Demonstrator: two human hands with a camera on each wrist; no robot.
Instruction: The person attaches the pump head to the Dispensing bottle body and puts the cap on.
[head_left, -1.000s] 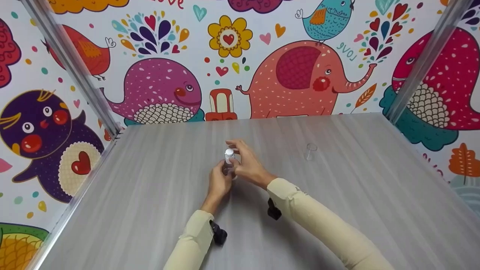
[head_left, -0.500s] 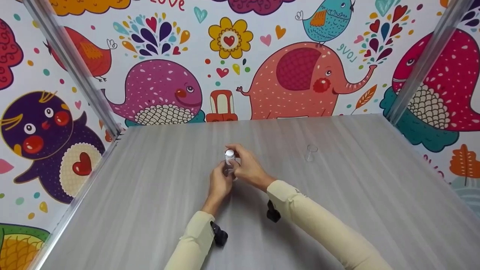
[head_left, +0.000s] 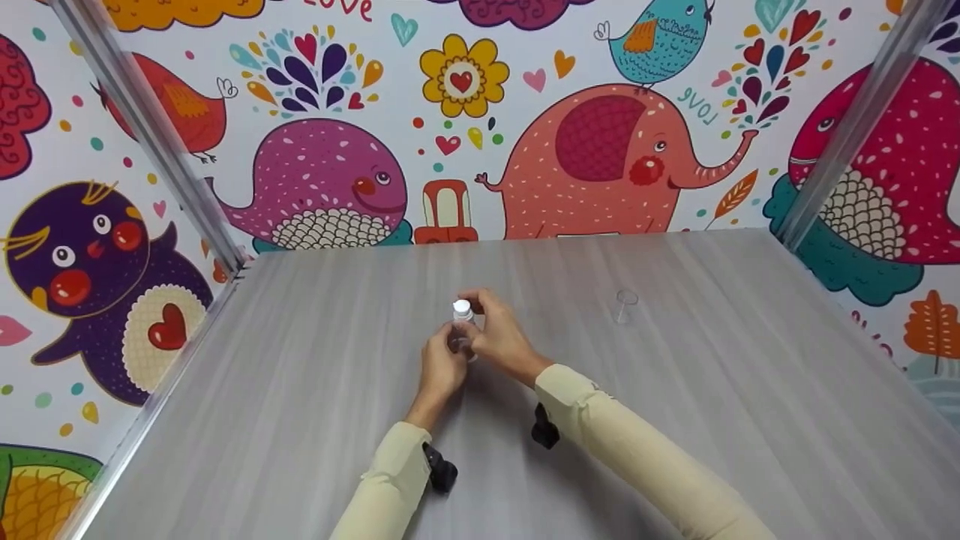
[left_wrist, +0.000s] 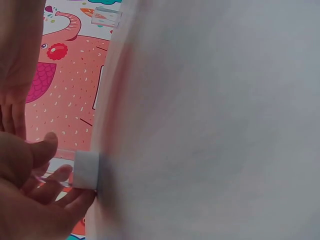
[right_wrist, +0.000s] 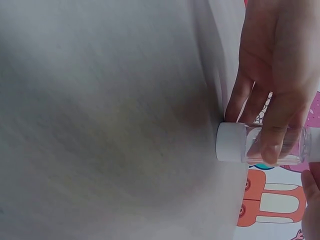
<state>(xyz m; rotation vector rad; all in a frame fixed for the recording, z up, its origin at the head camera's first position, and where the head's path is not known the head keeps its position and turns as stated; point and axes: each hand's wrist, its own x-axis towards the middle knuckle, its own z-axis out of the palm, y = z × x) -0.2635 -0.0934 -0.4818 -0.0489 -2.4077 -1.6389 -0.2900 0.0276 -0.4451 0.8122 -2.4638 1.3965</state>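
A small see-through bottle [head_left: 463, 307] with a white top stands upright between both hands. In the right wrist view its white base [right_wrist: 231, 143] meets the table, and its clear body [right_wrist: 252, 146] shows beside the fingers. My left hand [head_left: 444, 361] grips that body, thumb on one side and fingers on the other. Higher up, the right hand [head_left: 502, 331] holds the bottle near its white top, thumb in front and index finger curled behind; its exact grip is partly hidden. Off to the right, a clear cylinder-shaped cover [head_left: 625, 307] stands on the table.
The grey wood-grain table [head_left: 315, 390] runs back to a wall [head_left: 525, 45] printed with cartoon animals. Metal posts [head_left: 150, 142] rise at the table's back corners. A black wrist camera [head_left: 441, 471] sits on each sleeve.
The fingers of my right hand have come slightly lower around the white top. Left hand, bottle and clear cover keep nearly the same places; the head view has shifted slightly.
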